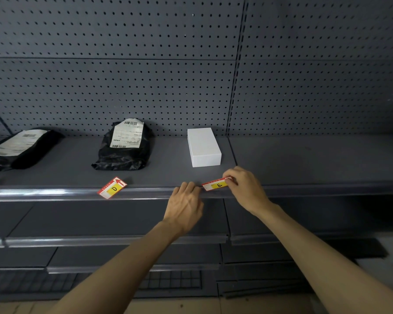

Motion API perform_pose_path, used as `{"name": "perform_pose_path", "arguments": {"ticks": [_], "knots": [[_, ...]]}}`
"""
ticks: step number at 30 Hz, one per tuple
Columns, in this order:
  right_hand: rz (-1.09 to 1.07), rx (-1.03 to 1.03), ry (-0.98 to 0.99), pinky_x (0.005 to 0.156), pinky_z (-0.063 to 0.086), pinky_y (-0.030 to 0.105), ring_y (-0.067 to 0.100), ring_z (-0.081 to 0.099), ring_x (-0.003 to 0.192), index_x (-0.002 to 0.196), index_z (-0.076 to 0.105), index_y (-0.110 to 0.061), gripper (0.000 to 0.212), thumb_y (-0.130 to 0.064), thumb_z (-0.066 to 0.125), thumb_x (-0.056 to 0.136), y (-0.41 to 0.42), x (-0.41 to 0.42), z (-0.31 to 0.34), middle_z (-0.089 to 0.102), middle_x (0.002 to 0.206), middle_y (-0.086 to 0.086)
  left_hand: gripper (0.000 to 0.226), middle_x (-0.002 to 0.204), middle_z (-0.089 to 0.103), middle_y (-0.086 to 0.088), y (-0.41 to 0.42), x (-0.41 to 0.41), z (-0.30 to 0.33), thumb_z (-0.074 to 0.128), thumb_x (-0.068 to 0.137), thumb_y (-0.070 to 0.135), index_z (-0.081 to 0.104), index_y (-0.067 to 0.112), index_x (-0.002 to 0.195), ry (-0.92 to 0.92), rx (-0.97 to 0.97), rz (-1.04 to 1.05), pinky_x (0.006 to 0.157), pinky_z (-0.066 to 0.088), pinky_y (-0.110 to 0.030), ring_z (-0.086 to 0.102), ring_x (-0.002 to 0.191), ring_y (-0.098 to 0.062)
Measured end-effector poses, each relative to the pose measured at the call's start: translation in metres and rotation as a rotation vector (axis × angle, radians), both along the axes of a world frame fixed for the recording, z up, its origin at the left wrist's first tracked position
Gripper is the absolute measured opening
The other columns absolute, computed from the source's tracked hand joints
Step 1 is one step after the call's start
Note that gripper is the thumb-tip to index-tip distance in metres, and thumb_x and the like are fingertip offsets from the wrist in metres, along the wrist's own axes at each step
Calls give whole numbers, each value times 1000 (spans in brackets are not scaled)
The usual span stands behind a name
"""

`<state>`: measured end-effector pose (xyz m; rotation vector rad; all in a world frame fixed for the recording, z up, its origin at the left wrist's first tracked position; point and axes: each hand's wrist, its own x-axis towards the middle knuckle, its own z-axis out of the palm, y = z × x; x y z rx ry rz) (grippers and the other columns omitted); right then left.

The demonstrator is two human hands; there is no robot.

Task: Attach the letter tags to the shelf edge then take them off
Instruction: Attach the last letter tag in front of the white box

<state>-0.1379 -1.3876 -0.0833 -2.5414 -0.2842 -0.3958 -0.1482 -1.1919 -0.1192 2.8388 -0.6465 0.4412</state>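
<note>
E tag pinched by both hands at shelf edge | D tag lies loose, tilted

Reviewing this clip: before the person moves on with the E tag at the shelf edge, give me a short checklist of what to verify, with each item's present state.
1. Both hands on the tag: ok. The left hand has its fingertips at the left end of the E tag, and the right hand pinches the right end.
2. E tag seated in the shelf edge strip: cannot tell; it sits tilted at the lip.
3. E tag in front of the white box: ok.
4. D tag clipped in: not ok; it lies askew across the edge.
5. Black parcel clear of the hands: ok; it lies further back on the shelf.
</note>
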Motion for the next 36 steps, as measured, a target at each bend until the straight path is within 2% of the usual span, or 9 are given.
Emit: {"name": "perform_pose_path", "arguments": {"ticks": [3, 8, 15, 17, 20, 22, 27, 32, 36], "knots": [[14, -37, 17, 63, 41, 16, 9, 54, 76, 94, 65, -12, 11, -14, 54, 95, 2, 0, 1, 54, 88, -3, 31, 111, 58, -2, 1, -1, 0, 47, 89, 26, 60, 16, 115, 4, 0, -1, 90, 43, -34, 52, 101, -21], [38, -102, 28, 55, 28, 11, 9, 49, 69, 96, 67, -10, 16, -13, 52, 96, 7, -1, -3, 50, 87, -2, 29, 110, 59, -2, 0, 1, 1, 48, 90, 26, 61, 14, 113, 14, -16, 0, 90, 43, -34, 52, 100, -20], [40, -159, 29, 61, 39, 19, 16, 57, 74, 101, 68, -10, 18, -16, 51, 97, 13, 0, 0, 52, 91, 3, 31, 116, 57, -3, 1, 3, 0, 49, 91, 26, 57, 15, 119, 38, 3, -12, 97, 43, -35, 51, 106, -20], [32, -163, 47, 64, 43, 22, 16, 59, 78, 112, 65, -10, 21, -17, 52, 97, 15, -1, 3, 55, 100, 5, 32, 119, 55, -3, 2, 5, 1, 48, 92, 27, 56, 15, 121, 58, 21, -18, 99, 43, -35, 50, 108, -21], [17, -160, 56, 64, 46, 20, 19, 64, 89, 130, 51, -11, 38, -23, 57, 95, 14, -5, 7, 53, 119, 6, 32, 119, 56, -4, 7, 8, 9, 48, 91, 27, 55, 15, 120, 67, 36, -25, 97, 44, -37, 51, 108, -22], [1, -195, 18, 62, 42, 18, 18, 64, 89, 126, 52, -12, 37, -28, 59, 93, 13, -8, 12, 54, 119, 6, 30, 119, 56, -6, 14, 10, 19, 48, 91, 28, 55, 14, 117, 61, 42, -9, 95, 45, -38, 51, 108, -24], [-23, -337, -122, 64, 40, 25, 19, 59, 87, 106, 63, -10, 35, -41, 55, 91, 36, -12, 33, 64, 102, 5, 30, 113, 59, -8, 51, 11, 58, 47, 92, 33, 58, 12, 111, 22, 27, 50, 91, 43, -40, 53, 108, -28], [62, -370, -175, 71, 47, 37, 24, 57, 85, 93, 66, -9, 39, -45, 51, 90, 102, -14, 60, 66, 90, 7, 33, 105, 63, -9, 121, 5, 97, 48, 93, 39, 62, 11, 101, 2, 29, 137, 90, 45, -43, 53, 106, -30], [136, -354, -194, 71, 46, 37, 26, 58, 87, 93, 64, -9, 39, -45, 49, 91, 176, -15, 79, 65, 92, 7, 32, 101, 66, -8, 197, -7, 115, 50, 91, 41, 63, 13, 96, -19, -2, 236, 87, 45, -42, 56, 103, -29]]}}
